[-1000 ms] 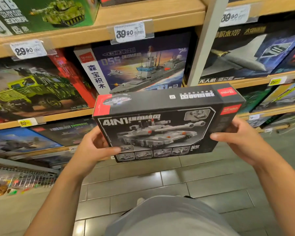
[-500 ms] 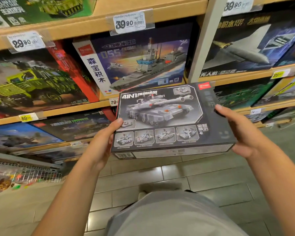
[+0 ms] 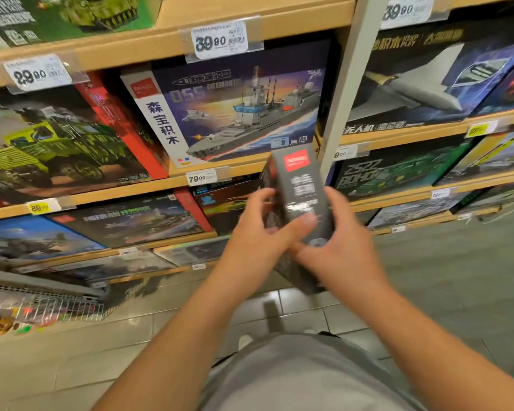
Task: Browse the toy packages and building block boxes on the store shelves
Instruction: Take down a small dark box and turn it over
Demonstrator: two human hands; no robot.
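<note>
Between our hands, right by the wooden shelves (image 3: 166,46), sits the dark grey cardboard block box (image 3: 301,200), edge-on; left hand (image 3: 258,232) and right hand (image 3: 343,247) both clasp it. Mid-inspection, we reckon; next, read a side or reshelve it.

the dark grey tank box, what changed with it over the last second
The dark grey cardboard tank box was turned from lying broad-face up to standing on end, narrow side with the red label toward the camera. The left hand and right hand moved closer together and grip it from either side. The warship box and wooden shelves stayed put.
</note>
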